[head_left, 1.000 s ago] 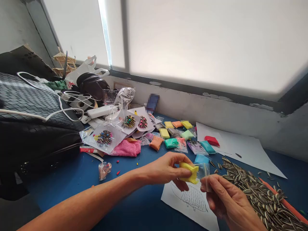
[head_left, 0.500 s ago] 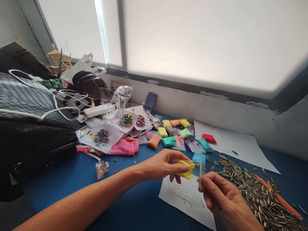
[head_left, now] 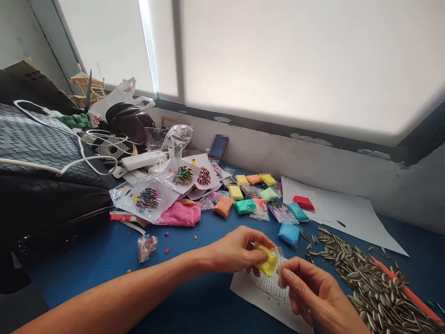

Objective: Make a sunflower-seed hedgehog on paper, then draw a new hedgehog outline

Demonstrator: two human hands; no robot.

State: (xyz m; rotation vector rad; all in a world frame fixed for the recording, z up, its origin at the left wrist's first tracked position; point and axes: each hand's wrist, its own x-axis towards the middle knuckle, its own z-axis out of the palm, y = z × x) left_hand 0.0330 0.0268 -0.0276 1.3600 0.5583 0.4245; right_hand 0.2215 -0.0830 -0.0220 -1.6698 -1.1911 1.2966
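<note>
Left hand and right hand both pinch, in a closed grip, a clear pouch containing yellow clay, held above the drawing sheet on the blue bench. Sunflower seeds lie nearby.

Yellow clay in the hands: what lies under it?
Under the yellow clay and both hands, left hand and right hand, lies a printed outline drawing on the blue table. The hands cover most of the drawing; only its lower edge shows.
</note>
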